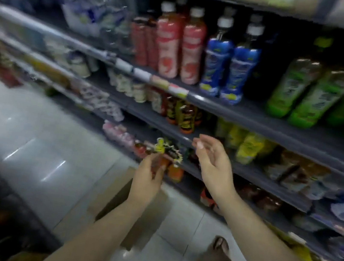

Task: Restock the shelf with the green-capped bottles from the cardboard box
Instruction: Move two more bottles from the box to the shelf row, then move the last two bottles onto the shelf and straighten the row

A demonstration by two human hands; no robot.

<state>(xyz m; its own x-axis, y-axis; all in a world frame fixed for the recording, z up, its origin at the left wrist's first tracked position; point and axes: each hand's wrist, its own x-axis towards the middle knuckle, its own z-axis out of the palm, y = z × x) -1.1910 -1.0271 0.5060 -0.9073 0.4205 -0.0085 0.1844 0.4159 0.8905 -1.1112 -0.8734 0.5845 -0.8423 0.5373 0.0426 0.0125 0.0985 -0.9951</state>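
My left hand (pixel 148 175) grips a small bottle (pixel 166 153) with a yellow-green cap and a dark, yellow-edged label, held tilted above the open cardboard box (pixel 115 200) on the floor. My right hand (pixel 213 161) hovers beside it with fingers spread and nothing in them, just in front of the edge of a lower shelf (pixel 250 172). Similar small dark bottles (pixel 185 119) stand on the shelf one level higher. The view is blurred by motion, and the box's inside is mostly hidden by my left arm.
Tall red, blue and green bottles (pixel 236 61) fill the upper shelf. Yellow packs (pixel 247 144) and other goods line the shelves to the right. White floor tiles (pixel 29 141) spread to the left. My sandalled foot (pixel 219 248) stands near the shelf base.
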